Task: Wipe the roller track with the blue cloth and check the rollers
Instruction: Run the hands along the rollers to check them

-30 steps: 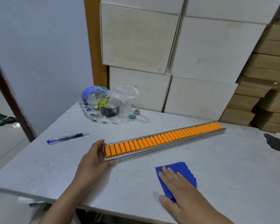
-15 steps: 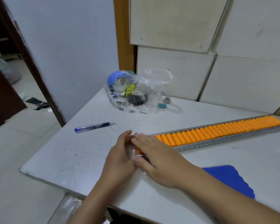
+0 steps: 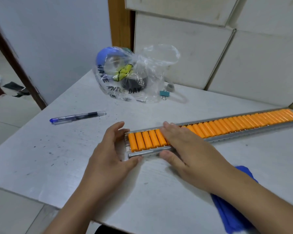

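A long metal roller track with a row of small orange plastic rollers (image 3: 215, 130) lies across a scuffed white table (image 3: 57, 149), running from near the middle of the table away to the right. At the track's near end, the left hand (image 3: 112, 149) cups the end of the rail, its fingers curled round the far corner and its thumb against the near edge. The right hand (image 3: 181, 146) lies flat over the rollers just right of that end, fingers straight across them and thumb pressed to the near rail, grasping nothing.

The folded blue cloth (image 3: 232, 208) lies on the table, nearer the viewer than the track and under the right forearm (neither hand touches it). This looks like the roller-checking step. Next, the palm would likely slide along the track to test that each roller spins, while the left hand steadies it.

Beyond the track sit a blue-capped clear pen (image 3: 78, 117) and a clear plastic bag of small items (image 3: 130, 76).
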Available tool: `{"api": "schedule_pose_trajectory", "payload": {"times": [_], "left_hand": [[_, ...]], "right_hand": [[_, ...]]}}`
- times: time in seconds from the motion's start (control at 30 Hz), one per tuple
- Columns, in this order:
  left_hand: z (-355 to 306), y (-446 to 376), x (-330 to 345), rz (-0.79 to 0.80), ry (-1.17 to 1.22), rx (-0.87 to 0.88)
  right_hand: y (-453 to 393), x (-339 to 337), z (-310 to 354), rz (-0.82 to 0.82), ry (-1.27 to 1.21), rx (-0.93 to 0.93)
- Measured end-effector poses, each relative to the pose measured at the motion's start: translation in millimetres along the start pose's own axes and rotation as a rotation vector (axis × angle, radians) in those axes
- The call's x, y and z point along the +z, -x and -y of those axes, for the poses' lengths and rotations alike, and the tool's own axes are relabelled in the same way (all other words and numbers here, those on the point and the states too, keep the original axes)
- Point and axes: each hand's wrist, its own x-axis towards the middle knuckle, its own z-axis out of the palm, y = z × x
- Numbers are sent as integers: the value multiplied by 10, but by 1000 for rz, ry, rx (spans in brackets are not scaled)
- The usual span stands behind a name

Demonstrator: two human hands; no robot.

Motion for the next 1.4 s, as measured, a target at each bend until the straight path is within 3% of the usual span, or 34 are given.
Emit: {"api": "schedule_pose_trajectory", "payload": {"times": [0.2, 0.4, 0.5, 0.97, 1.3, 1.4], "left_hand": [[-40, 44, 4, 3, -6, -1], [6, -10, -12, 32, 21, -9], [8, 0, -16, 41, 37, 7], [-35, 32, 1, 11, -68, 3], [-24, 102, -280, 95, -250, 18], [-239, 174, -190, 190, -386, -1]], "right_hand": [[94, 14, -140, -87, -34, 154], [-123, 33, 427, 7, -90, -214], [-236, 129, 529, 29, -74, -256], [174, -31, -341, -67, -34, 87], [269, -63, -271, -74, -144, 76], [484, -182, -377, -72, -109, 90]]}}
